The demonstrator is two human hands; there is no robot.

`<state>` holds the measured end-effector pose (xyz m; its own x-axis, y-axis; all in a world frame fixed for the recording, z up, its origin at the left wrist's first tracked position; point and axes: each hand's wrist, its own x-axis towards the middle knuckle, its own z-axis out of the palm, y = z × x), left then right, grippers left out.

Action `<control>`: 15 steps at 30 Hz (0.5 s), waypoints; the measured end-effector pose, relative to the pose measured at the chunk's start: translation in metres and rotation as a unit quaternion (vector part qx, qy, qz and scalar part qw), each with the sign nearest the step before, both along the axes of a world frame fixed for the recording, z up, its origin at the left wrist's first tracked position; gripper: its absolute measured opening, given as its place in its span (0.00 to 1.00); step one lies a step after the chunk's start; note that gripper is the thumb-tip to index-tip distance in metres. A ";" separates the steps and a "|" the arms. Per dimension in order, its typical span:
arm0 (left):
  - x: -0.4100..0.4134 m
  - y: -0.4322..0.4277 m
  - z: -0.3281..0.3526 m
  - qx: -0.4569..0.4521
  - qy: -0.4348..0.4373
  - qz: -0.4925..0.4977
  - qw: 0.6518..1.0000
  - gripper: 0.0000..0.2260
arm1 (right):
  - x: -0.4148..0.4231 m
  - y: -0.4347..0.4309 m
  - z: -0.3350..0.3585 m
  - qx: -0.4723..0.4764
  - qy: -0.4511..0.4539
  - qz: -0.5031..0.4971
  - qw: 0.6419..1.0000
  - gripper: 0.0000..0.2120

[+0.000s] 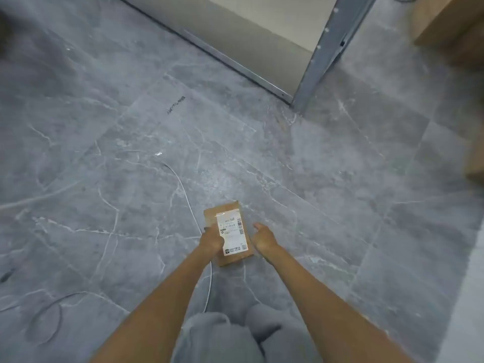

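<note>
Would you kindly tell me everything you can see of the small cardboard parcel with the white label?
The parcel is a small, flat, closed brown cardboard packet, face up, long side pointing away from the person. A white shipping label with barcodes, print too blurred to read, covers much of its top. The left hand grips its left edge; the open right hand sits by its right edge. Whether it rests on the grey floor is unclear.
</note>
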<state>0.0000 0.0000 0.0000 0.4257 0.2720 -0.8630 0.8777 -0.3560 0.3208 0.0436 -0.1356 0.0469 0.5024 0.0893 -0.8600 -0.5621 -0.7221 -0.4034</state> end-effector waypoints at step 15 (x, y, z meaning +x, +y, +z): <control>0.035 -0.021 0.106 -0.056 -0.093 0.192 0.975 0.08 | 0.001 -0.008 0.038 0.107 -0.032 -0.180 0.977 0.19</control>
